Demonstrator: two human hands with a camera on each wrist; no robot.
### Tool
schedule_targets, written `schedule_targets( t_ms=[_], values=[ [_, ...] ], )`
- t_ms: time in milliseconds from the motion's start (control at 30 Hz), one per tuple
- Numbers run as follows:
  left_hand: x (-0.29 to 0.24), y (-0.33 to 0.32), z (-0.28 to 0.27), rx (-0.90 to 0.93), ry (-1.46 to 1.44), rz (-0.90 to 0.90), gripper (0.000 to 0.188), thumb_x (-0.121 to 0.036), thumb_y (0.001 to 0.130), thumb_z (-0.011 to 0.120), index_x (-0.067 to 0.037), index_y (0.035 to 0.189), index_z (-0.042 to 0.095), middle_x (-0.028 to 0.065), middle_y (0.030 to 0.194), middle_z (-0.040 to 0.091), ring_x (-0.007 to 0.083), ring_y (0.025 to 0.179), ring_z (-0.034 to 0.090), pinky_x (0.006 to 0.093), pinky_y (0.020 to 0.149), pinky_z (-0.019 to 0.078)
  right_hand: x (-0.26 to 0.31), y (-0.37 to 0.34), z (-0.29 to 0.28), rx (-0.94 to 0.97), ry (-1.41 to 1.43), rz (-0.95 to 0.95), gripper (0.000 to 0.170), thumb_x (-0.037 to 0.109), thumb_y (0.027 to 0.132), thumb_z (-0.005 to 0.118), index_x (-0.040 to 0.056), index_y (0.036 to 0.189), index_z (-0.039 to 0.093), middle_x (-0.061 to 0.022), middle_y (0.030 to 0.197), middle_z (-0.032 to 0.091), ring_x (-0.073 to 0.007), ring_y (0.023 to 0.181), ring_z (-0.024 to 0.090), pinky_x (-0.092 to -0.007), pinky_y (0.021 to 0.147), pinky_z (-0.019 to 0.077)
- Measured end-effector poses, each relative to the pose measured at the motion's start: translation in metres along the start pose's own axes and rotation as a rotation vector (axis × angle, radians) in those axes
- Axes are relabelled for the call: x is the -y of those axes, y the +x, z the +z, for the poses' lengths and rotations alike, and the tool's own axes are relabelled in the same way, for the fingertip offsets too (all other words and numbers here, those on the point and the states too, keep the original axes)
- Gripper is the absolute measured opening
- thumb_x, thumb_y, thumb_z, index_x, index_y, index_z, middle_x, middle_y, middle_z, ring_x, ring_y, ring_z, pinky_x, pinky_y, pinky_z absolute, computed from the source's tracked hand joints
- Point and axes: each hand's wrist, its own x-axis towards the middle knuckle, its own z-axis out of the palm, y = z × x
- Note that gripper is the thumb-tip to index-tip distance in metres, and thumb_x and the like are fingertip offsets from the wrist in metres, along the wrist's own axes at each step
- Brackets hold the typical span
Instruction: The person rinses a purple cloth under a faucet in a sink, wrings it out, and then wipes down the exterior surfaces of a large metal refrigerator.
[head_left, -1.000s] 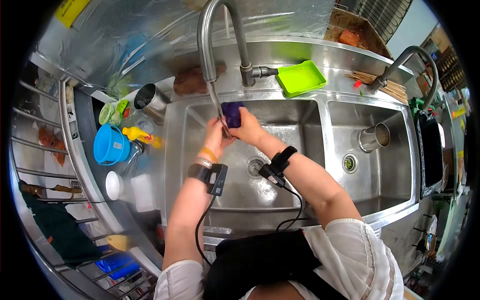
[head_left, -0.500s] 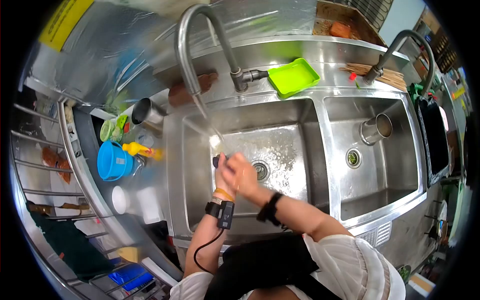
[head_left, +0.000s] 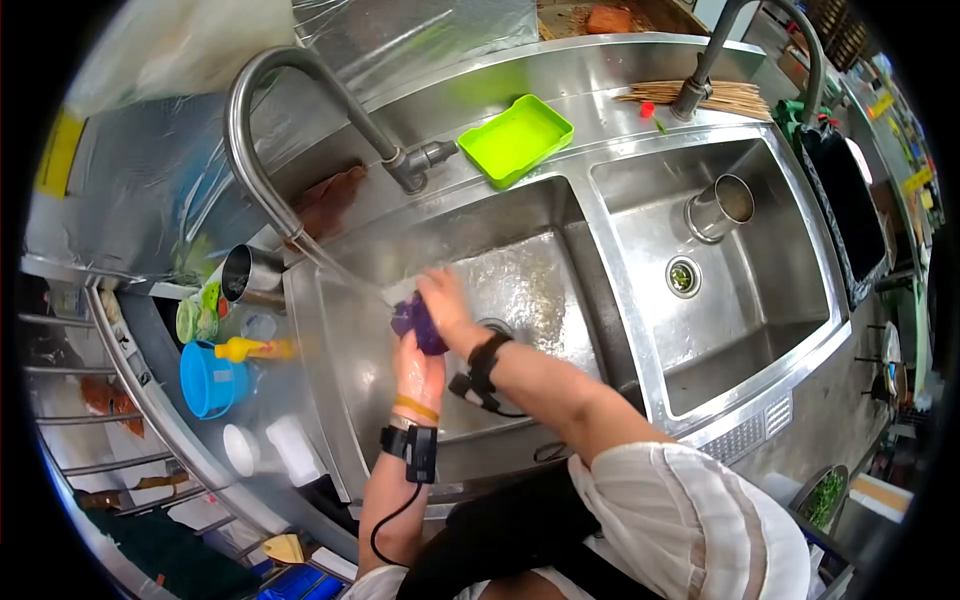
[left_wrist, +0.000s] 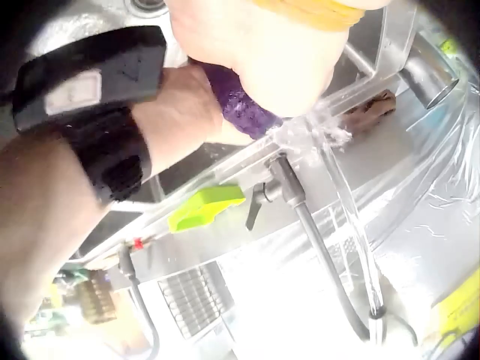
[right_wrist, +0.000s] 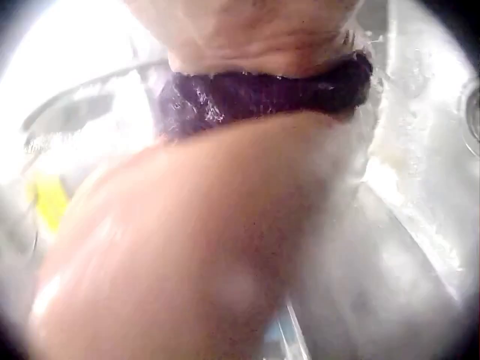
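Observation:
A wet, dark purple item [head_left: 422, 322] is held between both hands over the left basin, under a stream of water from the curved faucet [head_left: 262, 180]. My left hand [head_left: 418, 368] grips it from below; my right hand [head_left: 447, 305] holds it from above and the right. In the left wrist view the purple item [left_wrist: 244, 112] shows between the two hands, with water splashing at its end. The right wrist view has the purple item [right_wrist: 255, 97] pressed between the hands, its surface glossy with water. Most fingertips are hidden.
A green tray [head_left: 515, 140] sits on the ledge behind the basins. The right basin holds a metal cup [head_left: 716, 210]. Left of the sink stand a blue bucket [head_left: 212, 380], a yellow bottle [head_left: 250, 348], a metal container [head_left: 250, 275] and a white cup [head_left: 240, 450]. Skewers [head_left: 735, 98] lie behind.
The head view has turned and shifted. Both hands moved down from the stream with the purple item, then came back up to it; more of the item shows now than half a second ago.

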Motion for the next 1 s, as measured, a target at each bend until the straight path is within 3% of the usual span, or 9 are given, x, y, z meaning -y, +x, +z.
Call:
schedule_targets(
  t_ms=[133,200,367,467,533,667,833,933,1000],
  values=[
    [-0.043,0.005,0.019,-0.065,-0.237,-0.14,0.035,-0.041,0.098,0.05,-0.011,0.115,0.056,0.005,0.107,0.061,0.0213,0.104,0.058,0.0369,0.089,0.0467,0.018,-0.042,0.016,0.094,-0.044,-0.053,0.046,0.03,0.091,0.058,0.008,0.13,0.053,-0.0245,0.135,0.048,-0.0399,0.125,0.047,-0.044,0.105,0.0373],
    [-0.043,0.001,0.003,0.045,-0.276,-0.061,0.041,-0.048,0.099,0.046,-0.014,0.12,0.056,0.0047,0.108,0.061,0.0217,0.106,0.057,0.038,0.092,0.0455,0.043,-0.099,0.008,0.03,-0.201,-0.597,0.056,0.022,0.086,0.063,0.0041,0.137,0.047,-0.0275,0.141,0.042,-0.0407,0.132,0.04,-0.0421,0.11,0.0345],
    [-0.014,0.001,0.013,-0.044,-0.125,-0.117,0.044,-0.039,0.1,0.046,-0.01,0.133,0.049,0.009,0.13,0.056,0.0234,0.12,0.054,0.0398,0.104,0.0425,0.042,-0.009,0.009,-0.169,0.037,-0.169,0.047,0.029,0.081,0.064,0.0125,0.125,0.063,-0.0299,0.141,0.043,-0.0446,0.13,0.043,-0.0447,0.109,0.0364],
    [-0.029,-0.009,0.023,-0.118,-0.219,-0.123,0.047,-0.05,0.098,0.047,-0.011,0.121,0.058,0.0076,0.116,0.063,0.0231,0.107,0.06,0.0393,0.093,0.0498,0.026,-0.014,0.004,0.117,0.121,-0.055,0.045,0.026,0.08,0.065,0.0126,0.123,0.064,-0.0302,0.144,0.04,-0.0448,0.131,0.042,-0.0445,0.11,0.0353],
    [-0.054,-0.011,0.007,-0.085,-0.231,-0.188,0.052,-0.058,0.095,0.047,-0.012,0.115,0.061,0.0073,0.111,0.064,0.0233,0.104,0.062,0.0402,0.09,0.0511,0.044,-0.064,-0.015,0.3,-0.098,-0.539,0.04,0.023,0.088,0.059,0.0125,0.127,0.062,-0.0219,0.149,0.038,-0.0429,0.138,0.034,-0.0473,0.109,0.0339],
    [-0.032,-0.021,-0.046,0.071,-0.256,-0.337,0.053,-0.058,0.098,0.035,-0.019,0.131,0.05,0.0093,0.132,0.052,0.0299,0.124,0.05,0.048,0.103,0.0427,0.081,-0.08,-0.06,0.632,-0.647,-0.914,0.048,0.03,0.086,0.065,0.0253,0.133,0.057,-0.0135,0.155,0.032,-0.0319,0.142,0.032,-0.052,0.091,0.0391],
    [-0.027,-0.032,-0.018,0.141,-0.292,-0.383,0.047,-0.047,0.1,0.036,-0.016,0.131,0.052,0.0092,0.128,0.056,0.0242,0.119,0.056,0.0406,0.097,0.0484,0.063,-0.065,-0.052,0.421,-0.43,-1.183,0.027,0.028,0.082,0.068,0.0214,0.108,0.064,-0.007,0.119,0.054,-0.0281,0.118,0.048,-0.0431,0.088,0.0374],
    [-0.017,-0.012,-0.017,0.178,-0.312,-0.364,0.038,-0.041,0.1,0.04,-0.014,0.123,0.053,0.007,0.125,0.055,0.024,0.119,0.053,0.0402,0.101,0.0461,0.069,-0.064,-0.045,0.407,-0.461,-1.033,0.019,0.027,0.084,0.066,0.0178,0.1,0.063,-0.0047,0.108,0.053,-0.028,0.106,0.049,-0.044,0.086,0.0382],
    [-0.024,-0.017,-0.004,-0.073,-0.246,-0.375,0.035,-0.04,0.1,0.042,-0.013,0.118,0.055,0.0058,0.116,0.058,0.0213,0.108,0.058,0.0382,0.089,0.0502,0.08,-0.055,-0.037,0.315,-0.389,-1.019,0.013,0.026,0.085,0.063,0.0132,0.086,0.063,-0.0069,0.091,0.055,-0.0294,0.09,0.053,-0.0437,0.074,0.0429]
  ],
)
